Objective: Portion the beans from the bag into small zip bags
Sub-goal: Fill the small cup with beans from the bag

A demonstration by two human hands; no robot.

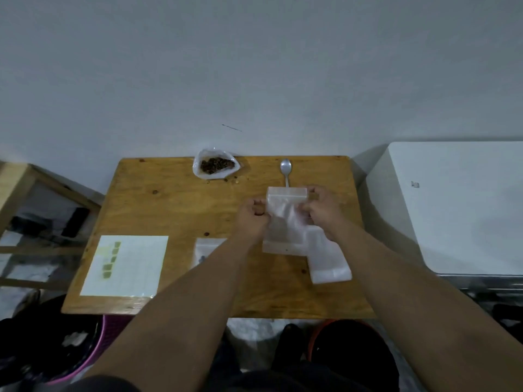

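An open clear bag of dark beans (pixel 215 166) sits at the far edge of the wooden table (pixel 169 205). A few loose beans (pixel 236 181) lie just in front of it. A metal spoon (pixel 285 169) lies to its right, its handle running under a small clear zip bag (pixel 284 222). My left hand (pixel 253 219) pinches that zip bag's left edge and my right hand (pixel 322 210) pinches its right edge near the zip strip. More empty zip bags (pixel 329 261) lie under my right wrist. Another small bag (pixel 205 250) is partly hidden by my left forearm.
A white sheet with green squares (pixel 126 265) lies at the table's near left. A white box-like surface (pixel 458 205) stands to the right of the table. A wooden frame (pixel 34 179) and dark clutter are on the left. A purple basket (pixel 93 349) is below the table.
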